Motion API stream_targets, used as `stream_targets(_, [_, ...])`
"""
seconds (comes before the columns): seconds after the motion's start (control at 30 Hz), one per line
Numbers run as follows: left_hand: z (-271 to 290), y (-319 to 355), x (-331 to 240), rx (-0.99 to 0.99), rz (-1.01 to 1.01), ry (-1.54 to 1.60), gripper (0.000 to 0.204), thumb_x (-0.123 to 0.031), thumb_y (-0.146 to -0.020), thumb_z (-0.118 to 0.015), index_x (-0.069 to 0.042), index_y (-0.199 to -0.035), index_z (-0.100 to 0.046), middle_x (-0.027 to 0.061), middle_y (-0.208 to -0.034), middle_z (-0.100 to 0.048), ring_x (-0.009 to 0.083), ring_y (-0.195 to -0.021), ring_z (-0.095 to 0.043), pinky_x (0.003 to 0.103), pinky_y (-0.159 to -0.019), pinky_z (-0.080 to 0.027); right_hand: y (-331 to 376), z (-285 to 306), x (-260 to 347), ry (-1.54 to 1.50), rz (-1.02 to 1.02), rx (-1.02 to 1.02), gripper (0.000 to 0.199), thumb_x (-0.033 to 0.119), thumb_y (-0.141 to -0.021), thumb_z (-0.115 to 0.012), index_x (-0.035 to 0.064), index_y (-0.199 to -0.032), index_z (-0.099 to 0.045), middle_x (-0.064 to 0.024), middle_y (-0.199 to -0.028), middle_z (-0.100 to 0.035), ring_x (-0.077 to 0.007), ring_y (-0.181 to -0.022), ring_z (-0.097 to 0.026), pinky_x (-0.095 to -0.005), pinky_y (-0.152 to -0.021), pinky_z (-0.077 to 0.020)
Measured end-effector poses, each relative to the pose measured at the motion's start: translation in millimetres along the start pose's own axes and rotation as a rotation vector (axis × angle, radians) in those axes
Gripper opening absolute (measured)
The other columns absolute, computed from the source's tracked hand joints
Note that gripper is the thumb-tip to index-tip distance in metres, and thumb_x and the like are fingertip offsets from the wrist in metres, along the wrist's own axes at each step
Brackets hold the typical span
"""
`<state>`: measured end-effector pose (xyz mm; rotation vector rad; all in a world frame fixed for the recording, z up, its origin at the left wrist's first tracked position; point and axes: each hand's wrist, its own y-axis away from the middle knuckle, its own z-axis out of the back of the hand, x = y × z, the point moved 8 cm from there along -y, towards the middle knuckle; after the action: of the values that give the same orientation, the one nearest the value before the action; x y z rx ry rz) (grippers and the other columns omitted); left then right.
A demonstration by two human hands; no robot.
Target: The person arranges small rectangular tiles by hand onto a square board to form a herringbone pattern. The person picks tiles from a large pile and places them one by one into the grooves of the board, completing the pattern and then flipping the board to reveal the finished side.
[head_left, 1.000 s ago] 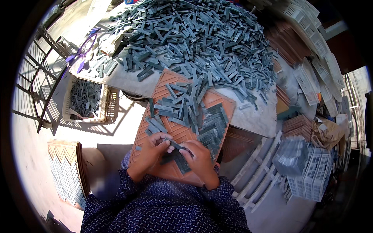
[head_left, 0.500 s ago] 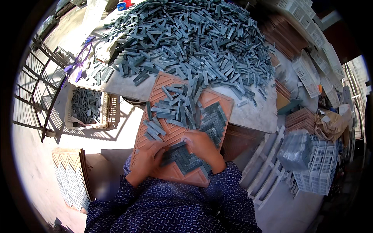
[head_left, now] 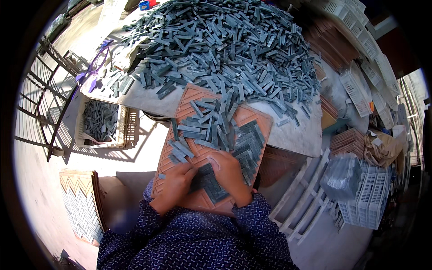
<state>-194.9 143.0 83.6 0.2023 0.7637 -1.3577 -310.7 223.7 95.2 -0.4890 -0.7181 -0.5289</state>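
Note:
An orange grooved mould board (head_left: 189, 100) leans from my lap against the table edge. Loose grey stone strips (head_left: 204, 128) lie heaped across its upper half, and a herringbone patch of set strips (head_left: 248, 143) fills its right side and lower middle. My left hand (head_left: 176, 183) rests flat on the board's lower left, fingertips touching the set strips (head_left: 208, 183). My right hand (head_left: 230, 173) presses down on the same patch just beside it. Neither hand visibly grips a strip.
A large heap of grey strips (head_left: 216, 42) covers the table (head_left: 297, 137) beyond the board. A white crate (head_left: 127, 128) with more strips stands at left, a finished herringbone sheet (head_left: 81, 204) lies lower left, and white crates (head_left: 369, 198) and stacked boards crowd the right.
A second ago both hands pinched a strip together above the board's lower edge. They have since spread and lowered flat onto the laid herringbone patch.

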Motion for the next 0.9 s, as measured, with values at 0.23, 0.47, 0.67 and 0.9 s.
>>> stream_targets(0.23, [0.2, -0.9, -0.9, 0.023, 0.012, -0.001, 0.027, -0.001, -0.071, -0.058, -0.001, -0.097, -0.064, 0.0107, -0.091, -0.060, 0.0288, -0.083, -0.059, 0.037, -0.072, -0.048, -21.1, 11.6, 2.0, 0.256, -0.065, -0.247, 0.029, 0.006, -0.075, -0.072, 0.0005, -0.100, -0.059, -0.0150, -0.088, -0.064, -0.0287, -0.073, -0.065, -0.0360, -0.061, -0.0513])
stream_targets(0.47, [4.5, 7.1, 5.2, -0.069, 0.068, 0.105, 0.026, -0.001, -0.075, -0.060, 0.000, -0.101, -0.062, 0.0123, -0.093, -0.061, 0.0302, -0.084, -0.059, 0.038, -0.073, -0.049, -10.6, 18.8, -10.6, -0.045, -0.102, -0.125, 0.025, -0.001, -0.073, -0.070, -0.0020, -0.097, -0.063, -0.0143, -0.088, -0.063, -0.0239, -0.072, -0.064, -0.0310, -0.060, -0.0508])
stream_targets(0.67, [10.1, 5.4, 17.0, -0.085, 0.208, 0.268, 0.020, -0.001, -0.082, -0.060, -0.002, -0.102, -0.062, 0.0146, -0.093, -0.063, 0.0324, -0.085, -0.061, 0.039, -0.075, -0.050, -3.6, 7.8, 2.3, 0.038, 0.183, 0.149, 0.022, -0.002, -0.073, -0.067, 0.0005, -0.095, -0.064, -0.0133, -0.094, -0.061, -0.0313, -0.085, -0.060, -0.0356, -0.074, -0.0496])
stream_targets(0.9, [6.7, 2.7, 10.3, -0.178, 0.039, 0.064, 0.025, -0.001, -0.079, -0.061, -0.001, -0.104, -0.063, 0.0125, -0.097, -0.062, 0.0299, -0.086, -0.061, 0.038, -0.073, -0.050, -4.8, -0.4, 4.5, 0.071, 0.158, 0.161, 0.020, -0.001, -0.074, -0.066, 0.0010, -0.094, -0.063, -0.0136, -0.095, -0.061, -0.0342, -0.088, -0.061, -0.0384, -0.075, -0.0499])
